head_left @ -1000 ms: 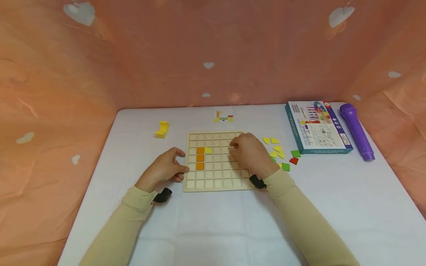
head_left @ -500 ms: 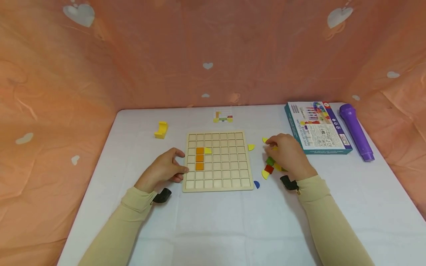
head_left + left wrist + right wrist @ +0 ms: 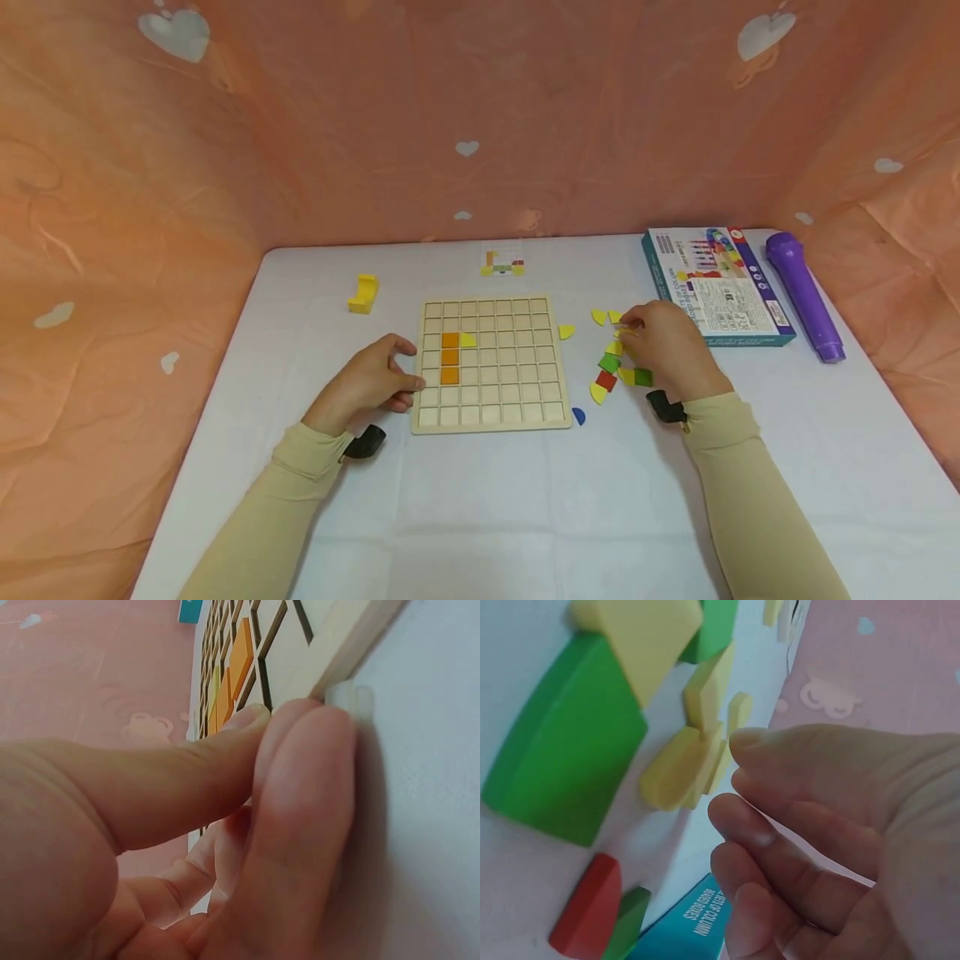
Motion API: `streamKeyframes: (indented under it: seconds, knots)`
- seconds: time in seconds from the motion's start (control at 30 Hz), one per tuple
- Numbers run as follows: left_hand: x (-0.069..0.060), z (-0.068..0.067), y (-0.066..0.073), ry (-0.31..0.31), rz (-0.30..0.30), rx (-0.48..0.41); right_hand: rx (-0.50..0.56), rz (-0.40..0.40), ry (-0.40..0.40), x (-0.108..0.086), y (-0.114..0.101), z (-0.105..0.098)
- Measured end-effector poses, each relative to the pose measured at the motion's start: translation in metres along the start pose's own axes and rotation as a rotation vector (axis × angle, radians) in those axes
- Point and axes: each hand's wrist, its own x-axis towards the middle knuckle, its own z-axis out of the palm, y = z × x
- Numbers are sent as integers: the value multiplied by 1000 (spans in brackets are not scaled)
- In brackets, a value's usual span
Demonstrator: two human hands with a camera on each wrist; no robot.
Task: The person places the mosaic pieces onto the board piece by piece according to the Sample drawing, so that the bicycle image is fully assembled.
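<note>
A wooden grid board (image 3: 510,367) holds three orange square tiles (image 3: 450,357) in a column, with a yellow quarter-round tile (image 3: 468,340) beside the top one. My left hand (image 3: 367,382) is at its left edge, fingertips touching the rim, as the left wrist view also shows. Over the loose pieces to the right, my right hand (image 3: 667,348) has its thumb and forefinger close to the yellow tiles (image 3: 675,772); no piece is visible between them. Green (image 3: 609,363) and red (image 3: 606,381) tiles lie around it. Part of the pile is hidden under that hand.
A small pattern card (image 3: 502,260) lies behind the board, and a yellow card stand (image 3: 363,294) is at the back left. The game box (image 3: 720,287) and a purple microphone-shaped object (image 3: 805,296) sit at the back right. A blue half-round tile (image 3: 578,416) lies near the board's corner.
My right hand has gone from above the board's right side out to the loose pieces, then slightly farther right. My left hand and the tiles on the board stay put.
</note>
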Motion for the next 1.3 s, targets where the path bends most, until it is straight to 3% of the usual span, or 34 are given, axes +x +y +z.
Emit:
streamKeyframes:
  seconds: [0.43,0.83,1.3]
  knots:
    - [2,-2,-4,-27,10,-12,-53,-20,12,2,6,3]
    - [-3,3,-2,7,37,9,-63,-7,-7,1,8,3]
    - [-3,-2,1,8,56,8,-55,-24,11,3,4,3]
